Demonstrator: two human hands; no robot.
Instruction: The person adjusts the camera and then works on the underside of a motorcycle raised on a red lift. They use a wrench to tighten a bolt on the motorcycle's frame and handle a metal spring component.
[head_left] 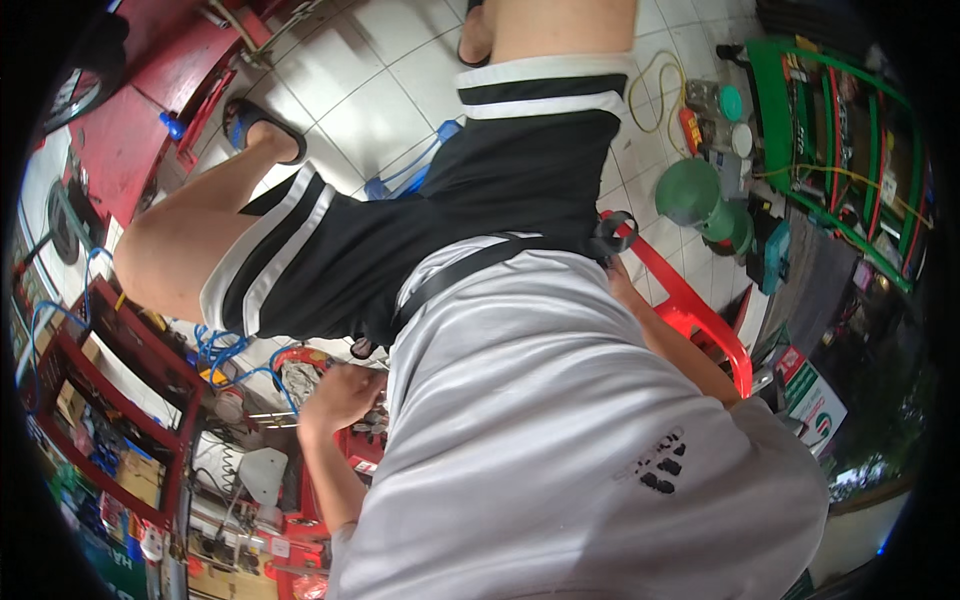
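White cloth, the shirt (540,400), lay nearest, between the hands. The left hand (345,398) was curled near a red-rimmed container (296,351); the right hand (621,281), partly hidden, was beside the red chair (690,300). Whether either gripped anything could not be told. Beyond lay the tiled floor (365,105).

The glossy plastic chair (700,315) has beside it a creased, soft-looking cloth T-shirt (520,400) and matt fabric shorts (520,160), with smooth, shiny ceramic-looking floor tiles (420,90) and a painted-metal-looking rack (768,100) beyond it.
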